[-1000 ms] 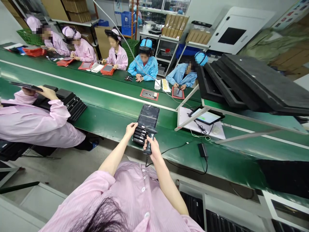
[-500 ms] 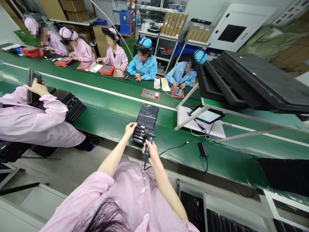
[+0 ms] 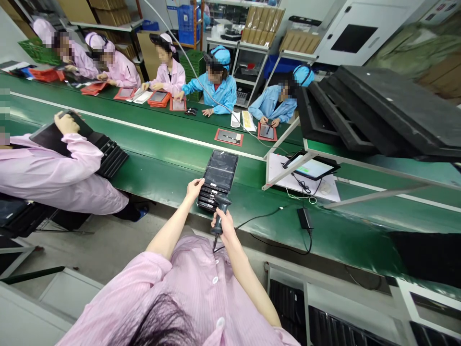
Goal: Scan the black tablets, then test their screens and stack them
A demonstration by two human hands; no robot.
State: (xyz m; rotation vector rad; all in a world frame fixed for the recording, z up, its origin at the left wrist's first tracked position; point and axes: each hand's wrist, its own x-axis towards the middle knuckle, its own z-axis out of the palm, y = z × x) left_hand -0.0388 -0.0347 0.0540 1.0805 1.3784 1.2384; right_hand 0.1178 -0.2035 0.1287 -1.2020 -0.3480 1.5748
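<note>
- Left hand (image 3: 194, 189) touches the black device stack (image 3: 219, 172) at its eight o'clock; cannot tell whether it grips.
- Right hand (image 3: 226, 224) grips the barcode scanner (image 3: 223, 202) at the stack's five o'clock.
- Stack sits on green tabletop (image 3: 162, 183).

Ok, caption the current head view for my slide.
Left hand touching a stack of flat black items, right hand gripping a handheld scanner.
</note>
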